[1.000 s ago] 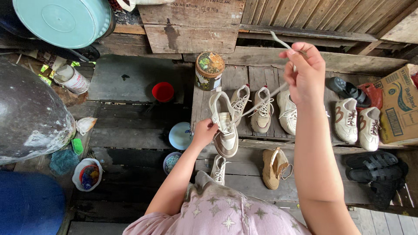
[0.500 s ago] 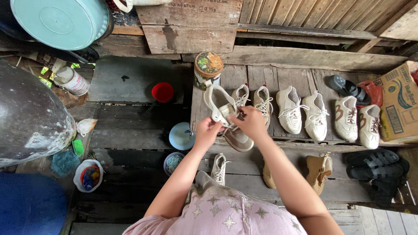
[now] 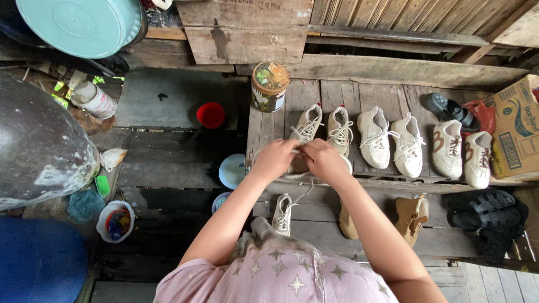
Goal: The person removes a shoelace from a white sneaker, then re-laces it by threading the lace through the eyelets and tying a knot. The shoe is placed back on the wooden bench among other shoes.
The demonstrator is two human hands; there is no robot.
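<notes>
Both of my hands meet over a white sneaker point(image 3: 298, 168) held in front of me above a raised wooden platform point(image 3: 387, 90). My left hand point(image 3: 274, 158) grips its left side and lace. My right hand point(image 3: 323, 159) covers its right side, fingers pinched on the white lace. The hands hide most of this shoe. Just beyond it a pair of beige-white sneakers point(image 3: 324, 125) rests on the platform. Below my hands a single white sneaker point(image 3: 283, 215) lies on the lower boards.
More white sneakers point(image 3: 393, 140) and a brown-trimmed pair point(image 3: 462, 150) line the platform, with a round tin point(image 3: 269, 85) at its left end. Tan shoes point(image 3: 411, 215), black sandals point(image 3: 483, 202), a cardboard box point(image 3: 515, 130), a red cup point(image 3: 210, 115) and a teal basin point(image 3: 78, 24) surround.
My right hand came down from high up, where it had pulled the lace taut, and joined the left on the sneaker. The shoe now sits lower, covered by both hands.
</notes>
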